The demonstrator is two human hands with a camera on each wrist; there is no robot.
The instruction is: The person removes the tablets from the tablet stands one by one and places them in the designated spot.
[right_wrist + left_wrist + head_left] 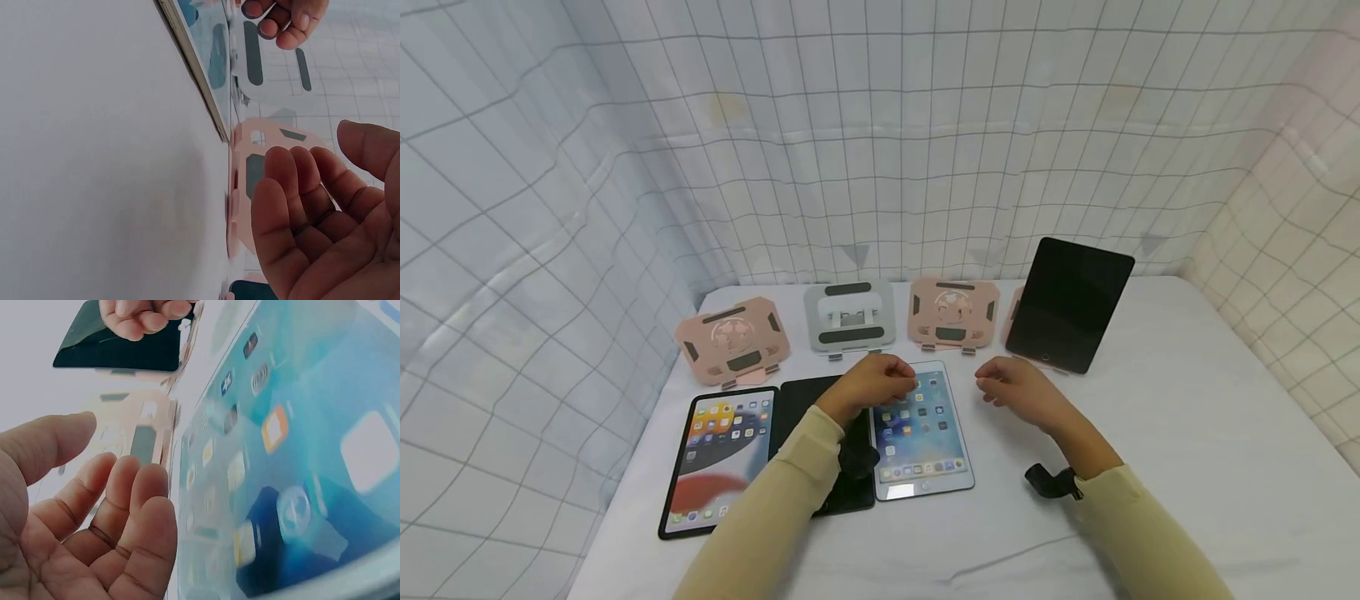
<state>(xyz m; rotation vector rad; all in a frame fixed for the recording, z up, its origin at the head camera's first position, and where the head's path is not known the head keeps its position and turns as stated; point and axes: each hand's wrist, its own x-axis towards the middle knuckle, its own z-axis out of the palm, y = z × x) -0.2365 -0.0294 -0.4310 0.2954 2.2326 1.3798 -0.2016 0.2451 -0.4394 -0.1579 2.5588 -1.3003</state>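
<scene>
A: Hovering over the small silver-framed tablet with the lit blue screen (920, 432), both hands hold nothing. The left hand (872, 385) hangs above its top left corner, fingers loosely bent. The right hand (1018, 392) sits just off its top right corner, over the white surface (1187, 433), fingers relaxed too.

B: So where does that tablet lie, exactly?

A: Flat on the surface, near the front, touching or all but touching the black tablet with the dark screen (820, 433) on its left. Further left lies a larger black-framed tablet with a colourful lit screen (718, 458). Behind them stand a pink folding stand (732, 337), a grey folding stand (850, 321) and another pink stand (953, 312) — and a big dark tablet (1067, 304) leans upright on a fourth stand.

B: How would you take hold of the small one well?

A: By its two long edges, I'd judge — thumbs and fingertips on the silver frame, not on the glass, since the screen is awake and a touch would open something. The left edge is crowded by the dark tablet, so I'd tip the right edge up first.

B: Any risk?

A: Nudging the neighbour, or knocking a stand behind when lifting.
</scene>
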